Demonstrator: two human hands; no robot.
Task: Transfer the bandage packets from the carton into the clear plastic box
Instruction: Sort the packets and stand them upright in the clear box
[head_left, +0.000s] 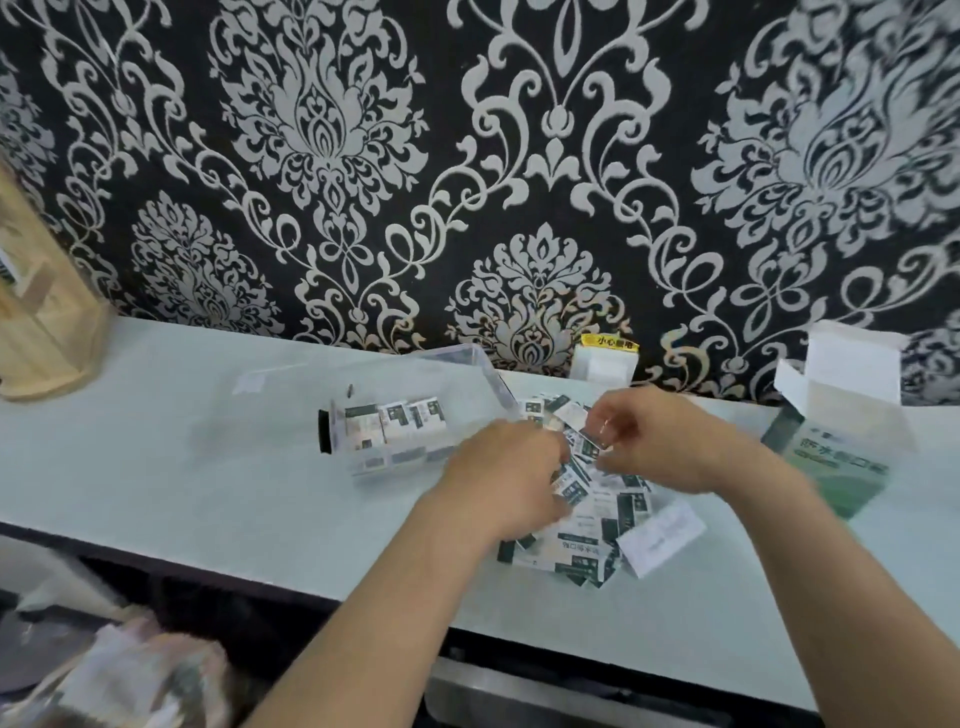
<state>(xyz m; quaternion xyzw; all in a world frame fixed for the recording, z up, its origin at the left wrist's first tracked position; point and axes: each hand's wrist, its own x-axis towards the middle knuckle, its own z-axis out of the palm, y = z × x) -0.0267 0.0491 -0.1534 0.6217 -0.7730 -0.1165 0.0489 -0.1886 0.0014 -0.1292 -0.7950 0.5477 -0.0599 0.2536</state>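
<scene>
Black-and-silver damask wallpaper (363, 182) backs a pale worktop (182, 493), where both your hands meet over a loose heap of bandage packets (587, 540). Your left hand (506, 473) lies knuckles-up on the heap's left edge, fingers curled down among the packets. Its fingertips are hidden, so you cannot tell whether it grips anything. Your right hand (657, 441), just across from it and nearly touching, pinches a single packet (589, 446) between thumb and curled fingers above the heap. Most of the heap spreads between the two wrists and nearer to you.

Just beyond the left hand's knuckles stands the clear plastic box (493, 379), with a row of packets (395, 423) already inside against its near wall. The box's far side blurs into the worktop. Well out past the right wrist sits the green-and-white carton (826, 457), flaps open, its contents hidden. A white paper slip (662, 535) lies just nearer you than the right wrist, at the heap's edge. Motion blur smears the print on every packet. A wooden rack (47, 338) is cut off at the frame's far left.
</scene>
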